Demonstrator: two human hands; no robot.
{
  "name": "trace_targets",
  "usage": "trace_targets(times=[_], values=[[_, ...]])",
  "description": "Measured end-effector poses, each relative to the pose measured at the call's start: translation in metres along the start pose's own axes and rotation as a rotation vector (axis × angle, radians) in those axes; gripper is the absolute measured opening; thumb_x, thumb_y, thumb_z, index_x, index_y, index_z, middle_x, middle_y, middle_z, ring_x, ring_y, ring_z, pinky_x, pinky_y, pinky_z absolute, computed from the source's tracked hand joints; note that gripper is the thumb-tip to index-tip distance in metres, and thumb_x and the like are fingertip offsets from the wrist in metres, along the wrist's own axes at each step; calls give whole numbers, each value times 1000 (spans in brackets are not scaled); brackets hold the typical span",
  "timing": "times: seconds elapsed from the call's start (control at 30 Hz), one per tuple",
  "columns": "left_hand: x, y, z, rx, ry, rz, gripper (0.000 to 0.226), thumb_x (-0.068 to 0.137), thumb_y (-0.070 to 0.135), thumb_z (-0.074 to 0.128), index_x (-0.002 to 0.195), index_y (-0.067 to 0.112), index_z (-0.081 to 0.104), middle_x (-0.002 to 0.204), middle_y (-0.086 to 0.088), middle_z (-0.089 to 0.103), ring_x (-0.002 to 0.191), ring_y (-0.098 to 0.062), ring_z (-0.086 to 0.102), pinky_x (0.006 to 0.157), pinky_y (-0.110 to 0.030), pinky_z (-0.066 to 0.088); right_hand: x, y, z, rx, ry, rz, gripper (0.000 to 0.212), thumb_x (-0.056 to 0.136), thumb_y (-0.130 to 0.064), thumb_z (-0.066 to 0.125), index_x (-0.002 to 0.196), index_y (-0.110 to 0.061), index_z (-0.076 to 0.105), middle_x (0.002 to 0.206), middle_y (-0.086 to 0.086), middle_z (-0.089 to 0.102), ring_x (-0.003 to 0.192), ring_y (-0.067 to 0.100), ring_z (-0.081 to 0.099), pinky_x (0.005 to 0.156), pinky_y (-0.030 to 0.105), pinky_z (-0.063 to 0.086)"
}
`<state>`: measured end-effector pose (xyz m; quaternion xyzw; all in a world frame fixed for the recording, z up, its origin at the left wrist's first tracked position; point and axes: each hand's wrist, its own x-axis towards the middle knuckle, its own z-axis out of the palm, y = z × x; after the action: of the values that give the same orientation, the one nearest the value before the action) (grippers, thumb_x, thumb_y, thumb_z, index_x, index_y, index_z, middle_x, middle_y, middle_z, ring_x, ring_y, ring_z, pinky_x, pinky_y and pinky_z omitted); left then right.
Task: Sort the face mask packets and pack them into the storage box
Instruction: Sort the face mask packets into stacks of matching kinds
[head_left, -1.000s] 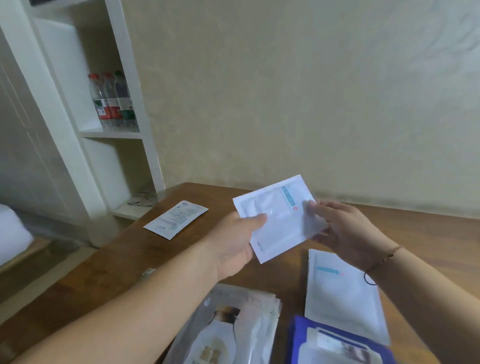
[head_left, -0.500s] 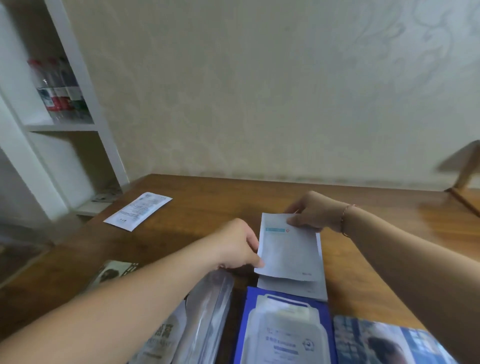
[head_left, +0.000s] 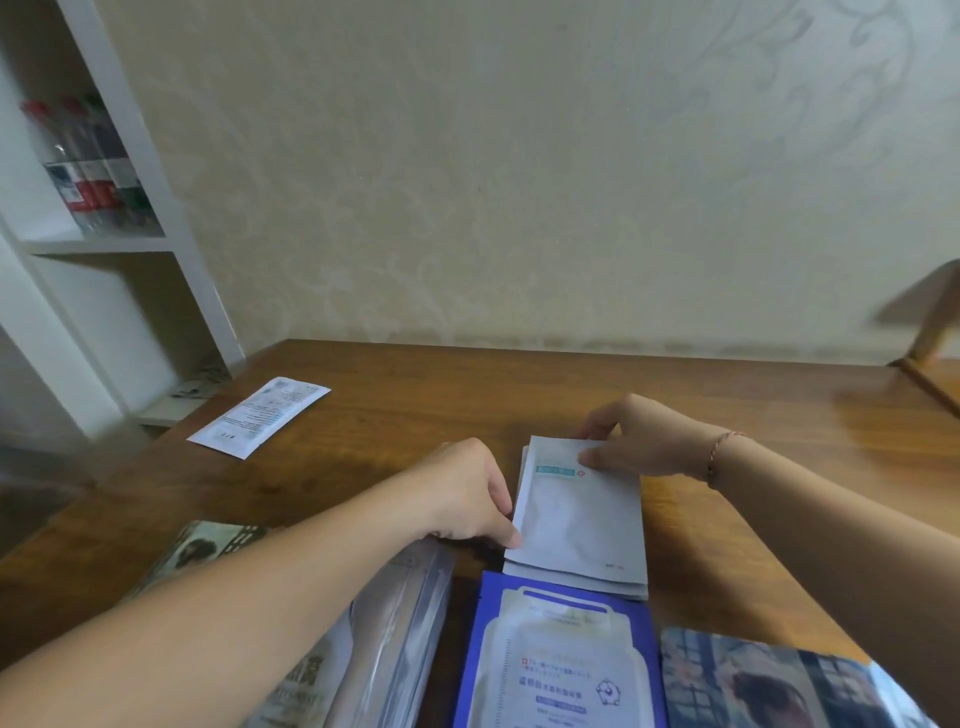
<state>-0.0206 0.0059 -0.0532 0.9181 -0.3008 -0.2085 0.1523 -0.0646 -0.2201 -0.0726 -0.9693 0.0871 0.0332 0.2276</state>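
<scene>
While our right hand (head_left: 636, 441) pinches the upper edge of the flat white foil mask packet (head_left: 576, 512) at frame centre | left hand (head_left: 467, 493) fingertips steady its left edge, atop a like stack | light, limp, slippery: we'd grip edges

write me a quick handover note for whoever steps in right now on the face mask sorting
Left hand: fingertips on the left edge of the white mask packet, squaring it.
Right hand: pinches that packet's far top corner.
The packet lies on top of a small white stack on the wooden table.
Other piles near the front edge: silver packets, blue packet, portrait-print packets, a dark-print one under the left arm. One white packet lies alone, printed side up, far left.
Done: sorting by type is under way.
Left: add the lone packet, then pack everything; no storage box is in view.
</scene>
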Motion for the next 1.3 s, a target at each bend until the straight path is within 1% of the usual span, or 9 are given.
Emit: trace_targets(times=[0.1, 0.23, 0.4, 0.53, 0.67, 0.77, 0.87, 1.07, 1.3], values=[[1, -6, 0, -2, -61, 18, 24, 72, 39, 86, 86, 22, 78, 76, 10, 69, 64, -4, 58, 56, -20, 44, 0, 2, 8, 30, -7, -20, 30, 91, -37, 62, 120, -29, 65, 114, -8, 64, 98, 11, 59, 81, 23, 47], [3, -11, 2, -9, -114, 53, 23, 73, 40, 85, 84, 22, 76, 80, 5, 71, 70, -9, 60, 64, -26, 48, -5, 10, 24, -39, 67, -48, 37, 94, -44, 54, 129, -33, 58, 123, -7, 59, 114, 17, 52, 96, 32, 44], [3, -10, -14, -16, -172, 58, 31, 77, 52, 78, 91, 24, 75, 79, 9, 69, 73, -10, 59, 69, -28, 48, -8, 19, 28, -60, 100, -70, 39, 95, -51, 47, 132, -40, 52, 107, -15, 47, 115, 15, 44, 100, 36, 41], [22, -51, -52, -17, 117, -60, 39, 87, 54, 65, 113, 24, 68, 109, 5, 68, 98, -13, 63, 89, -35, 53, -5, 19, 26, 83, 285, -36, 61, 79, -74, 38, 123, -35, 59, 104, -13, 55, 99, 13, 51, 82, 29, 45], [36, -144, -70, 491, 363, -322, 53, 95, 48, 56, 135, 14, 52, 137, -6, 50, 121, -27, 51, 98, -42, 46, 6, -2, 26, 125, 408, -105, 94, 55, -100, 13, 111, -40, 58, 99, -13, 59, 87, 7, 54, 67, 22, 40], [37, -201, -74, 456, 418, -473, 60, 95, 56, 50, 136, 12, 49, 139, -8, 48, 123, -27, 50, 96, -39, 46, 16, -24, 26, 111, 435, -181, 89, 59, -98, 16, 109, -39, 61, 98, -17, 60, 88, 3, 55, 69, 20, 40], [39, -221, -77, 427, 398, -498, 53, 98, 58, 43, 125, 15, 58, 127, -8, 60, 113, -26, 57, 81, -33, 44, 23, -46, 29, 90, 428, -228, 66, 78, -79, 30, 113, -35, 64, 102, -18, 60, 93, 3, 55, 74, 21, 40], [37, -199, -68, 857, 368, -252, 28, 101, 17, 39, 117, 15, 63, 112, -8, 68, 98, -29, 64, 68, -33, 40, 35, -80, 46, 76, 349, -308, 58, 79, -79, 30, 109, -41, 61, 102, -22, 60, 94, -3, 55, 71, 10, 39], [8, -161, -63, 824, 466, 8, 30, 98, 13, 45, 127, 19, 49, 103, -4, 64, 90, -28, 64, 69, -37, 44, 39, -128, 56, -229, 346, -476, 68, 86, -45, 65, 146, -31, 36, 145, -10, 41, 135, 15, 34, 108, 31, 39]])
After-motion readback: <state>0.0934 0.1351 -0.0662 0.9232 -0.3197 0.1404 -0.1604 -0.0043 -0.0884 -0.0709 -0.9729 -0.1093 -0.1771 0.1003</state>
